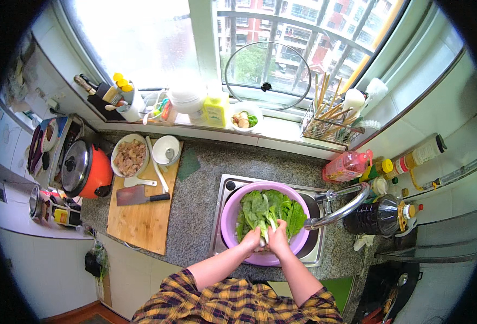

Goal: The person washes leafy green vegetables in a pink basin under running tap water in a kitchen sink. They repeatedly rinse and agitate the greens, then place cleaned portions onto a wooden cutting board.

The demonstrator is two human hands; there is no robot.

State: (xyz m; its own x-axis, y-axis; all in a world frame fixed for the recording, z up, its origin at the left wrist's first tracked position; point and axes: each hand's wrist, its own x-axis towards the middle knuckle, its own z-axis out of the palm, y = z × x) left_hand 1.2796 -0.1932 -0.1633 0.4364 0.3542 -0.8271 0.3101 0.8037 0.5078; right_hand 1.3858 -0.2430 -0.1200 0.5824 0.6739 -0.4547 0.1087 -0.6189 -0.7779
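Note:
A purple plastic basin (pixel 227 227) sits in the stainless steel sink (pixel 218 243), filled with leafy green vegetables (pixel 258 210). Over the near side of the basin, my left hand (pixel 251 239) grips the pale stems of the greens. My right hand (pixel 278 238) is close beside it and holds stems of the same greens. Both sets of fingertips are partly hidden by the leaves. The chrome faucet (pixel 344 212) reaches over the basin's right rim, just right of my right hand. No water can be seen coming from its spout.
Left of the sink, a wooden cutting board (pixel 141 224) carries a cleaver (pixel 141 196), a bowl of cut meat (pixel 130 156) and a white bowl (pixel 166 150). An orange rice cooker (pixel 96 170) stands beyond. Bottles, including a large dark one (pixel 370 216), crowd the right. A glass lid (pixel 267 77) leans against the window.

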